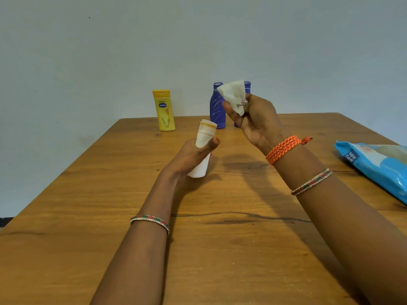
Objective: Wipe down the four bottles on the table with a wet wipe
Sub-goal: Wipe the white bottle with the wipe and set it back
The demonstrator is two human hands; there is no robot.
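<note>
Holding a white bottle (pixel 203 148) in my left hand (pixel 193 156), I keep it up off the table (pixel 220 249), tipped a little away from me. My left fingers (pixel 214 142) are curled tight around its middle, and its cap end with a thin yellow stripe pokes out above them.

My right hand (pixel 255 119) is higher up and a bit further away. Its fingers pinch a crumpled wet wipe (pixel 234 94), which sticks up above my thumb. The wipe and the white bottle are apart, not touching.

My right hand and the wipe stand in the way of things behind them. One purple bottle (pixel 217 108) stands upright at the far edge of the table, and the wipe covers part of its top. A second purple bottle (pixel 247 84) is mostly hidden behind my hand, so I see only its cap and a bit near its bottom. A yellow bottle (pixel 164 110) stands upright to the left of them, out in the open.

A blue pack of wipes (pixel 378 168) lies flat on the right side of the table, well apart from my hands.

On my right wrist is an orange thread band (pixel 284 148), and each arm has a thin bangle.

The table is brown wood with dark lines in it. Behind it is a plain, pale wall (pixel 198 40).
</note>
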